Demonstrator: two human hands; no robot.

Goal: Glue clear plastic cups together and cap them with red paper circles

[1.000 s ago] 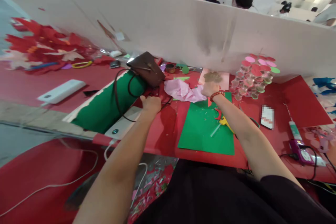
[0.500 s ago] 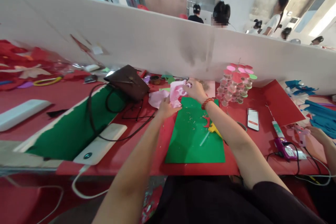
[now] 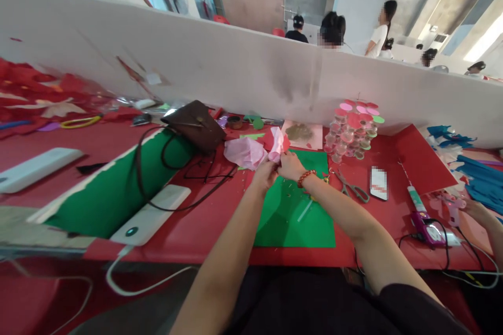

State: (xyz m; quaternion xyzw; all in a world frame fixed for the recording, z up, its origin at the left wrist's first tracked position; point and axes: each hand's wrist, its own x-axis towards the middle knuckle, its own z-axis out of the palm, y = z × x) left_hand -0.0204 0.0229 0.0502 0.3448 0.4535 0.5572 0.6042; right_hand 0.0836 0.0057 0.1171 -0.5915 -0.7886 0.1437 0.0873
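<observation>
My left hand (image 3: 264, 173) and my right hand (image 3: 291, 165) meet over the top edge of a green paper sheet (image 3: 295, 217). Both pinch a small piece of pink and red paper (image 3: 277, 144) held up between them. A crumpled sheet of pink tissue paper (image 3: 244, 152) lies just left of the hands on the red table (image 3: 204, 225). A red bead bracelet (image 3: 305, 177) sits on my right wrist.
A brown bag (image 3: 195, 125) with a long strap, a green roll (image 3: 110, 188), a white power bank (image 3: 151, 215), scissors (image 3: 352, 188), a phone (image 3: 378, 182) and a stack of plastic cups (image 3: 352, 131) surround the sheet. A white partition (image 3: 236, 68) stands behind. Another person's hand (image 3: 477, 213) is at right.
My left hand left the table near the bag and joined the right. Both hands drew back toward me from the pink tissue, now holding a small pink and red piece.
</observation>
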